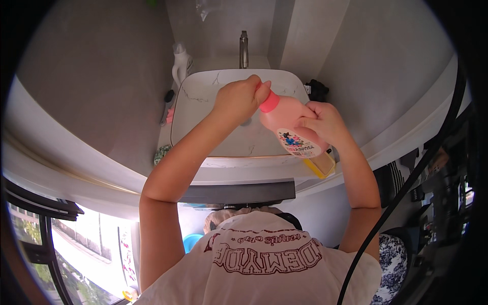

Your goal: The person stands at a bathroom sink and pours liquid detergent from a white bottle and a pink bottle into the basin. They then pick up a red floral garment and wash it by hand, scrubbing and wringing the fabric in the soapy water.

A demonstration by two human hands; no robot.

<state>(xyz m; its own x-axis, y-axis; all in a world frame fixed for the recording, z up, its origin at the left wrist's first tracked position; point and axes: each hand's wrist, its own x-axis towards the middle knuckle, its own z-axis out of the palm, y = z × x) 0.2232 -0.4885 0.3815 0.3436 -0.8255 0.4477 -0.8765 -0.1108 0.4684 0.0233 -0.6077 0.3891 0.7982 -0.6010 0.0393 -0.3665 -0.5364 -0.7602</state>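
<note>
Over the white marbled sink basin [203, 84] I hold a pink plastic bottle [287, 114] with a printed label, tilted so its neck points up and to the left. My left hand [241, 96] is closed around the bottle's darker pink cap [270, 102], the fingers wrapped over its top. My right hand [323, 122] grips the handle side of the bottle's body. What the bottle contains cannot be seen.
A metal faucet [244, 50] rises behind the basin. Left of it stand a white bottle [180, 65] and a dark-headed brush [167, 107]. A black object [317, 90] sits at the right. Below my right hand is a yellow-edged box [321, 164]. A black cable [406, 188] runs down the right.
</note>
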